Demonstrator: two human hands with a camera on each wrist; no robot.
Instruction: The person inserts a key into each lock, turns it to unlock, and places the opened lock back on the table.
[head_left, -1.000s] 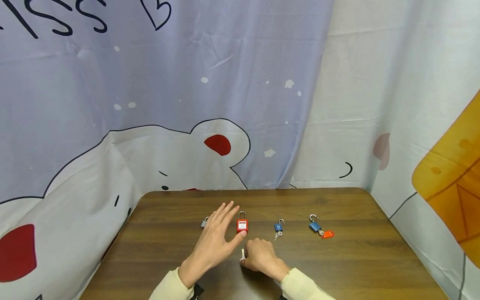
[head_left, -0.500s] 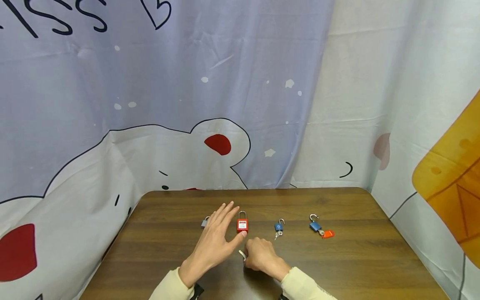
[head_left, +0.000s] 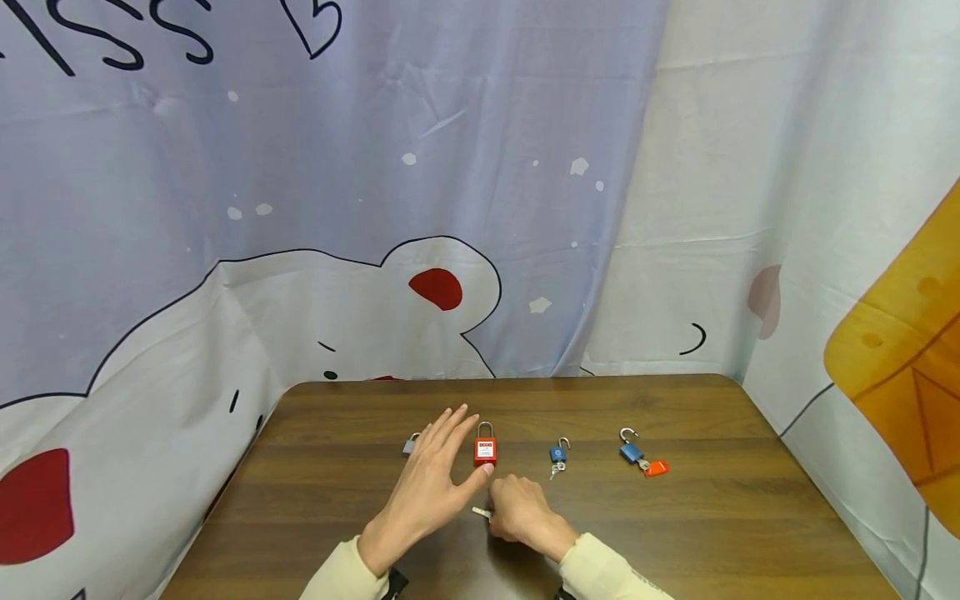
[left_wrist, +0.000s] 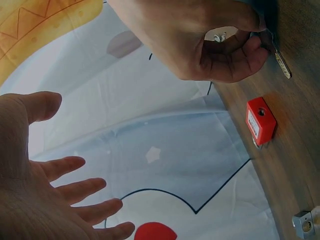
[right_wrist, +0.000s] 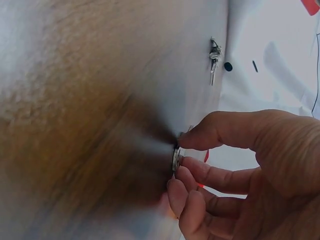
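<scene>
I am watching the key [head_left: 482,512] turning: a second ago it was pointing away, and now it is pointing left, probably being re-angled outside any lock. The right hand [head_left: 521,508] is pinching it, fingers curled, low over the table [head_left: 675,533]. The left hand [head_left: 429,479] is holding nothing, fingers spreading nearly straight. I am counting four padlocks: one red padlock [head_left: 485,451], one grey padlock [head_left: 408,447], two blue padlocks [head_left: 558,454] [head_left: 631,452].

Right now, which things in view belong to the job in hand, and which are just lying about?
Job in hand:
key, pinched in the right hand
red padlock, probably, nearest the key

Lying about:
silver padlock
blue padlock with keys
second blue padlock with orange tag
</scene>
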